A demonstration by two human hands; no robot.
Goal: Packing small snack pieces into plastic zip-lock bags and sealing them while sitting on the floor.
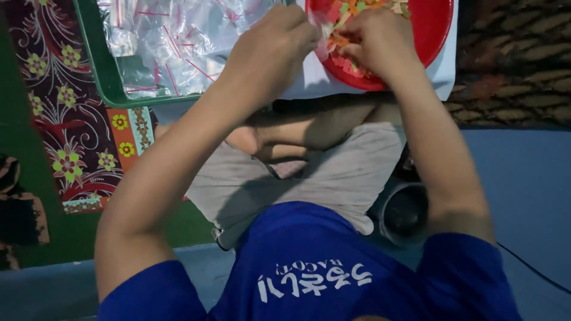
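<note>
A red round tray (433, 31) holds a heap of small coloured chips (345, 46) in orange, pink, green and cream. My right hand (376, 37) rests on the heap, fingers curled into the pieces. My left hand (275, 49) hovers at the tray's left edge, fingers closed around what looks like a small clear plastic bag (318, 30); its exact grip is hidden. The tray sits on a white sheet (445, 71).
A green tray (101, 71) full of clear plastic bags with red strips (172, 41) lies at the upper left. A flowered cloth (71, 119) covers the floor on the left. A dark round container (404, 211) stands by my right knee. My crossed legs fill the middle.
</note>
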